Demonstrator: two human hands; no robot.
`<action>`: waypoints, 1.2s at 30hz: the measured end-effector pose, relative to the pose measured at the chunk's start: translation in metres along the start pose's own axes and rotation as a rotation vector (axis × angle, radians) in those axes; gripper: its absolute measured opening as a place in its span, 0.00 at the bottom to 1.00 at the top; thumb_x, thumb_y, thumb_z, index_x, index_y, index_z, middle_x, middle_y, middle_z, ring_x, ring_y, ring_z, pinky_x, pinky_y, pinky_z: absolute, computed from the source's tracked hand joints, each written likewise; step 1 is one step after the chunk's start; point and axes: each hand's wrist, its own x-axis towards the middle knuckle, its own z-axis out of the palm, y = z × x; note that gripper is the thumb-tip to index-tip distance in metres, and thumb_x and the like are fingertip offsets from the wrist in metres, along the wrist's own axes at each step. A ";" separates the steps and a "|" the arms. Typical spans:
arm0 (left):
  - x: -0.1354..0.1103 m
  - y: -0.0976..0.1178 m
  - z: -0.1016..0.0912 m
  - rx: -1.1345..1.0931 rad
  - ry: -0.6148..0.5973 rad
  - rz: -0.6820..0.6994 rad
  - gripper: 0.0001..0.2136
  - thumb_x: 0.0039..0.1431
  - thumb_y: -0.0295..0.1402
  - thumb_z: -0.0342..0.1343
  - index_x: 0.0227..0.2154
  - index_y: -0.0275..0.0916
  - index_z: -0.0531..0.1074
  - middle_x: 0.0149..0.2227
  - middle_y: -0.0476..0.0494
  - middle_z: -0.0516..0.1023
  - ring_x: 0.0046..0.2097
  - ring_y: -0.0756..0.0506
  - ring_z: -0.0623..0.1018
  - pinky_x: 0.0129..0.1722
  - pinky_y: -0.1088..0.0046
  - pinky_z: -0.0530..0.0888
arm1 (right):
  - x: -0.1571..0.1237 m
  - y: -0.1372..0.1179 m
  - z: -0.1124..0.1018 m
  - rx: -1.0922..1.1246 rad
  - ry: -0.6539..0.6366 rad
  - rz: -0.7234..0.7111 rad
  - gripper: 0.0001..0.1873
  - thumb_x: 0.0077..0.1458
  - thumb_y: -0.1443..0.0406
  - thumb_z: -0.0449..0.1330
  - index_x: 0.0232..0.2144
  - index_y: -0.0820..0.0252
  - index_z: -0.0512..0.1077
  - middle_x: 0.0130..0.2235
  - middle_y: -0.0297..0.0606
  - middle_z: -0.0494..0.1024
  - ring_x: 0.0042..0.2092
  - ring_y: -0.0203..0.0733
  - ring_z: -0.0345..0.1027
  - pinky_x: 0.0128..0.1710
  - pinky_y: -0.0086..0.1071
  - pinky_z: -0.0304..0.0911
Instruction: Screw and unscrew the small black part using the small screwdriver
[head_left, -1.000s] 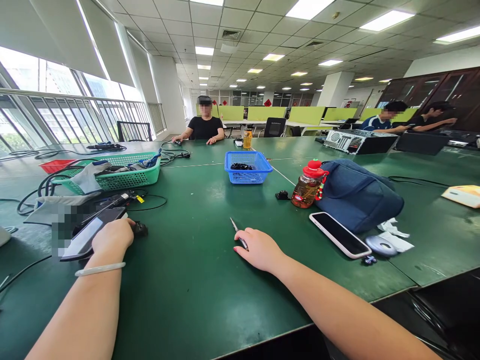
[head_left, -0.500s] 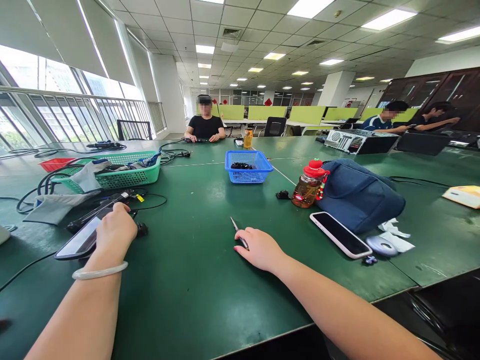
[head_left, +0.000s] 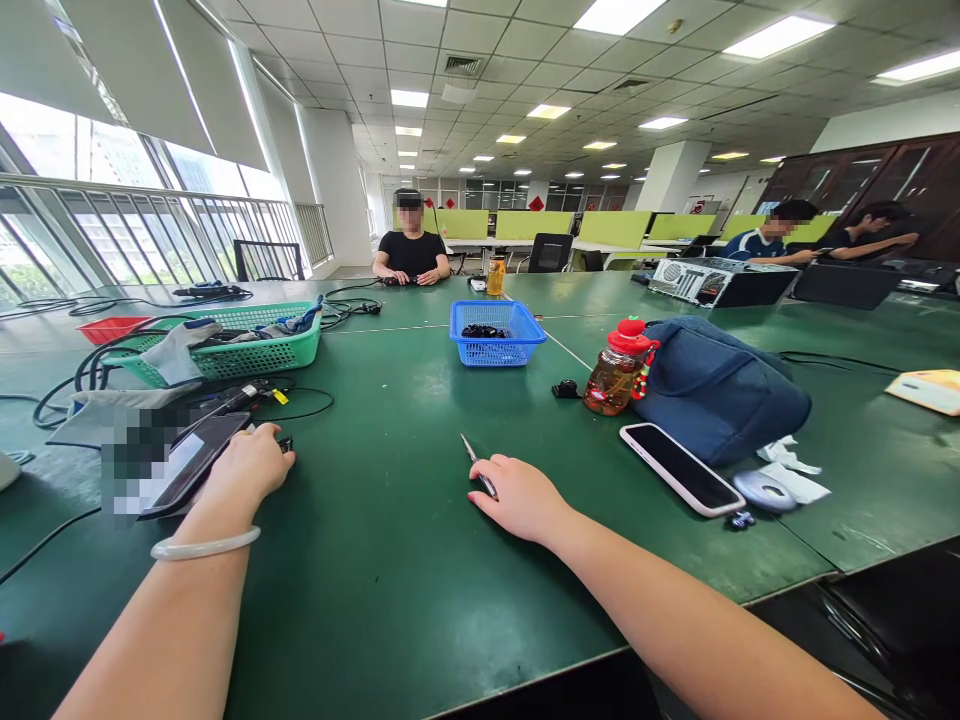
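Note:
My left hand (head_left: pixel 253 462) is beside a dark-screened phone-like device (head_left: pixel 196 470) at the left of the table. Its fingers close around a small black part (head_left: pixel 286 444), mostly hidden behind them. Out on the middle of the table rests my right hand (head_left: pixel 519 497), closed around a slim metal tool (head_left: pixel 470 450). The tool's silver pointed tip faces forward and left; its other end is under my fingers, so I cannot tell its exact kind.
A green basket (head_left: pixel 289 352) with gloves and cables sits at left. Ahead is a blue basket (head_left: pixel 499 352) holding black parts. To the right are a drink bottle (head_left: pixel 611 385), a navy bag (head_left: pixel 724 390) and a phone (head_left: pixel 681 470). A person (head_left: pixel 412 255) sits opposite.
My left hand has come off the phone-like device and shifted right and down onto the small black part. The right hand and its tool have stayed still.

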 end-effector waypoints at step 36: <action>0.021 -0.018 0.026 -0.126 -0.019 -0.125 0.35 0.51 0.29 0.48 0.65 0.34 0.57 0.59 0.19 0.65 0.58 0.30 0.70 0.52 0.54 0.69 | -0.001 -0.001 -0.002 0.012 -0.004 0.010 0.14 0.60 0.58 0.58 0.47 0.54 0.73 0.42 0.38 0.76 0.42 0.42 0.70 0.38 0.32 0.61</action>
